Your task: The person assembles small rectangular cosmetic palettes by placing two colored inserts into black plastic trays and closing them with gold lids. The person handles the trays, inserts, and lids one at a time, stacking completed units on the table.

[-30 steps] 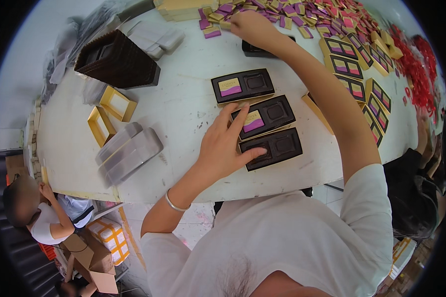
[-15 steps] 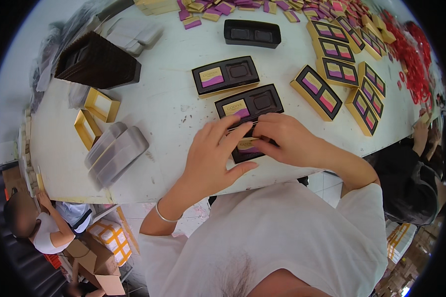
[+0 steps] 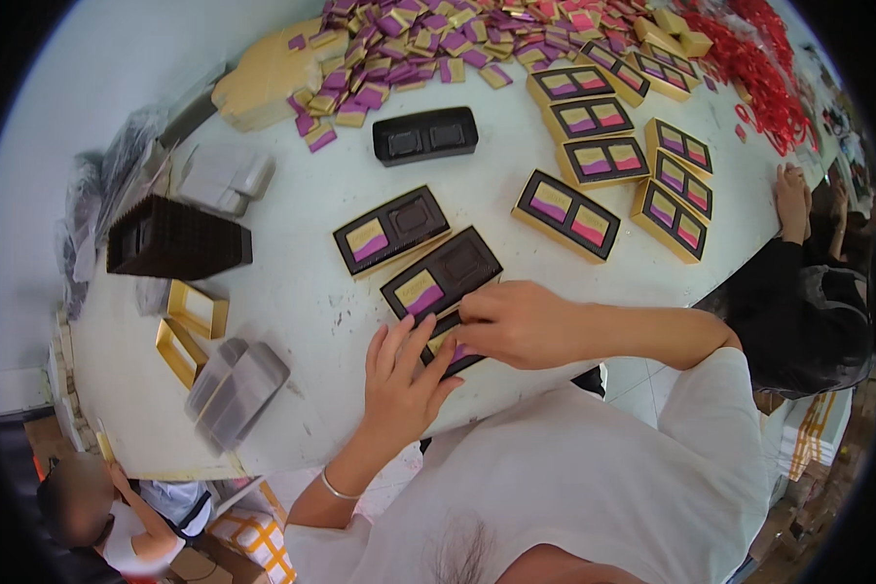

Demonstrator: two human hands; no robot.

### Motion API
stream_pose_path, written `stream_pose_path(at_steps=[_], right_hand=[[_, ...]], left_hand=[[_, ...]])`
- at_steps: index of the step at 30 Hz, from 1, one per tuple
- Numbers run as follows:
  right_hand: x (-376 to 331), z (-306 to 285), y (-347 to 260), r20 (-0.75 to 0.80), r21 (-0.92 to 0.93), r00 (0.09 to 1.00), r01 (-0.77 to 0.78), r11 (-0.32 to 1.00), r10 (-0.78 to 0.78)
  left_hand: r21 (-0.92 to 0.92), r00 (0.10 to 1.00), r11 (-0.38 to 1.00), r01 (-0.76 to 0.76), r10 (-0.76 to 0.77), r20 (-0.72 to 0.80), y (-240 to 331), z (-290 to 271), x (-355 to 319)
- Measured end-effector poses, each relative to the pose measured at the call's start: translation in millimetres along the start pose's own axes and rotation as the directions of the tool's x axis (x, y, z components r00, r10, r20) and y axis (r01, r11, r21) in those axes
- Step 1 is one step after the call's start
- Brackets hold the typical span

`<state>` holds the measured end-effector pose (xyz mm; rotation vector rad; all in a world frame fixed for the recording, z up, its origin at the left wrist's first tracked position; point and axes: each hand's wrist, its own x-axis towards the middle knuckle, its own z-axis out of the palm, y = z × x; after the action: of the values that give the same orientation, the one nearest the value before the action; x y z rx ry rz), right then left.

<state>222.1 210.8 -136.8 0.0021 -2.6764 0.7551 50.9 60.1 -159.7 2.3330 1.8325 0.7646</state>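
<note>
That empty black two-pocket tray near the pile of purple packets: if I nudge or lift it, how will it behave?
The black tray looks like thin moulded plastic with nothing in its pockets, so it is probably very light and may flex if pinched. It sits flat and low on the white table, so it should slide rather than tip or roll.

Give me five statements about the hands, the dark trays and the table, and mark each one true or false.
1. Both hands, left hand and right hand, rest on the nearest dark tray. True.
2. The black tray near the purple packets is full. False: both its wells are empty.
3. The left wrist wears a thin bracelet. True.
4. The stack of dark trays sits at the table's right. False: it is on the left.
5. The red pile lies at the left edge. False: far right.
</note>
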Motion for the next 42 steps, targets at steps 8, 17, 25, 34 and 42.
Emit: stream_pose_path(at_steps=[8, 17, 25, 34, 42], right_hand=[[-5, -161, 253, -0.585, -0.090, 0.673, -0.609, 0.788, 0.453], [21, -191, 400, -0.575, -0.229, 0.497, -0.860, 0.456, 0.650], [21, -196, 406, -0.478, -0.332, 0.635, -0.770, 0.545, 0.606], [-9, -212, 403, -0.665, 0.045, 0.449, -0.774, 0.632, 0.597], [7, -191, 395, -0.598, -0.077, 0.486, -0.826, 0.558, 0.637]], left_hand=[[-0.089, 0.993, 0.995, -0.044, 0.034, -0.113, -2, 10, -6], [-0.140, 0.989, 0.987, 0.079, -0.095, -0.110, -3, 7, -2], [-0.154, 0.994, 0.984, 0.093, -0.101, -0.045, -6, 6, -5], [-0.132, 0.992, 0.986, 0.100, -0.109, -0.057, -2, 4, -3], [-0.133, 0.994, 0.989, 0.065, -0.076, -0.075, -4, 4, -1]])
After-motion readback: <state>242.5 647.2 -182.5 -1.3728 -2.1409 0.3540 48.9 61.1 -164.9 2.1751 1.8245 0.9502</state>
